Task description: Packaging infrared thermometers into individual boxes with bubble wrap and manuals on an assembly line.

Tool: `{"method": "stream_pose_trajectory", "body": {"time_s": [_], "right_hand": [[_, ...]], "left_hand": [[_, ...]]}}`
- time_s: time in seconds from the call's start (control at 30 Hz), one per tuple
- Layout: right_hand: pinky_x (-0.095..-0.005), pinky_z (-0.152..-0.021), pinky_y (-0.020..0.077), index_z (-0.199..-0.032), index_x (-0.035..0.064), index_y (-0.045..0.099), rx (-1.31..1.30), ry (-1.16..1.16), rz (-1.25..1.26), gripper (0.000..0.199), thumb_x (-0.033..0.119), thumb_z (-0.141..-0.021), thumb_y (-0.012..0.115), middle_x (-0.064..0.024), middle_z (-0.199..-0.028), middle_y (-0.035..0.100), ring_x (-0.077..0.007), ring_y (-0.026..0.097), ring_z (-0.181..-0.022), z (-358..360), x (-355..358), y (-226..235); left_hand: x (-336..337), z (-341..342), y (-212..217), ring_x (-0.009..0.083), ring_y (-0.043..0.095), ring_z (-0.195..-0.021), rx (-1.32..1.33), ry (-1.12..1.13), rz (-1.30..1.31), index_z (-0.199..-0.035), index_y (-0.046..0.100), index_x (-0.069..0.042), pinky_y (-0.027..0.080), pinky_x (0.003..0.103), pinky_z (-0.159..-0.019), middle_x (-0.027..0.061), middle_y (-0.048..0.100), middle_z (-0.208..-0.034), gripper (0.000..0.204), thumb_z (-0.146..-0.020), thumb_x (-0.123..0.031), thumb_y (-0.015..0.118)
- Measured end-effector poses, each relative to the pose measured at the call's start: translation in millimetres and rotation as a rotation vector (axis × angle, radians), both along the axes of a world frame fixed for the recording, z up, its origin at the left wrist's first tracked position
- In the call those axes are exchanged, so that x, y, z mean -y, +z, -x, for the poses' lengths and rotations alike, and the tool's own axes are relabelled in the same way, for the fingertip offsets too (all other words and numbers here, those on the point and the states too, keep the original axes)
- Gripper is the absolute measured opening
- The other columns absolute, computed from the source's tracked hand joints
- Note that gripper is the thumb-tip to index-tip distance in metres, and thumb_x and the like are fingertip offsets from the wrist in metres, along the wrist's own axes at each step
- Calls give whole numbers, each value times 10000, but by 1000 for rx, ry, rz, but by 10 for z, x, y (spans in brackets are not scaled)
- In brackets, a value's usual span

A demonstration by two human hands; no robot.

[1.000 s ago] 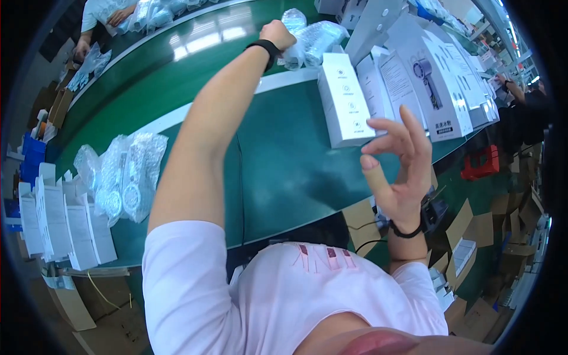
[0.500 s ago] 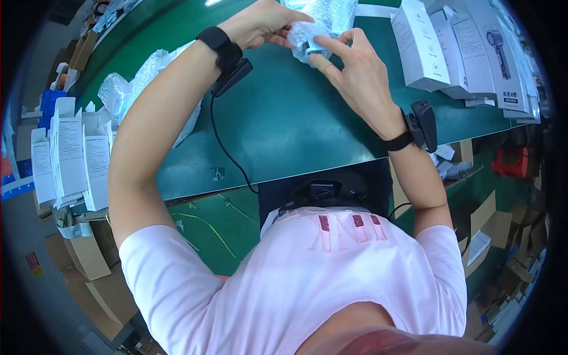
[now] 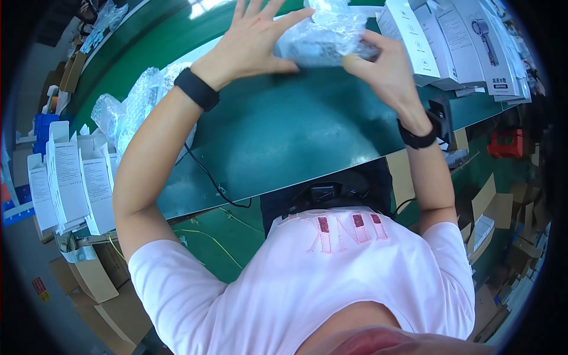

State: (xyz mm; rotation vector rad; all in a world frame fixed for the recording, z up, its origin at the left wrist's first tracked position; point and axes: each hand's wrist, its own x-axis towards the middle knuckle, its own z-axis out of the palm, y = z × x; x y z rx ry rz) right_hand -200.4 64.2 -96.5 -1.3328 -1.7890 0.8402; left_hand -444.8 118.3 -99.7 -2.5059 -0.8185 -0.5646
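Observation:
A bundle of clear bubble wrap (image 3: 331,32) lies at the far middle of the green table. My right hand (image 3: 387,68) pinches its right end between thumb and fingers; something darker shows inside the plastic, too blurred to name. At the bundle's left side, my left hand (image 3: 254,41) is open with its fingers spread wide, and its thumb and index finger are close to the wrap. Further left, more crumpled bubble wrap (image 3: 142,97) rests on the table beside my left forearm.
White printed boxes (image 3: 408,41) stand in a row at the right, one picturing a handheld device. Several open white boxes (image 3: 71,177) stand at the left edge. A black cable (image 3: 207,174) crosses the table (image 3: 272,127). Right, below table height, are a red plastic item (image 3: 506,144) and cardboard boxes (image 3: 491,207).
My left hand has let go of the wrap and spread open. My right hand has moved slightly right and down, now gripping the bundle's right end. The bundle now lies stretched out sideways.

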Motion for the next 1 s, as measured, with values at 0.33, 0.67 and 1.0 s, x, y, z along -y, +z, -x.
{"method": "stream_pose_trajectory", "body": {"time_s": [0.33,0.67,1.0], "right_hand": [[-375,-794,426,-992,104,697,291,132,-1219,335,123,-658,698,-20,-941,600,-238,564,-808,48,201,302],[-379,-753,410,-1014,104,728,199,100,-1255,438,78,-578,688,-53,-884,561,-246,501,-817,285,251,433],[-367,-703,393,-993,97,713,11,279,-1128,430,170,-571,676,-43,-908,539,-239,467,-790,554,580,596]], "left_hand": [[993,-170,399,256,688,-725,718,186,958,-1024,678,-17,523,327,-694,148,704,-842,359,-737,-221,750],[1215,-53,465,164,642,-870,1208,-2,1448,-1160,590,35,510,310,-785,92,670,-989,524,-712,-197,733],[1471,185,225,391,616,-1012,1573,-451,2014,-1340,412,70,506,464,-888,251,578,-1168,865,-598,-268,703]]}}
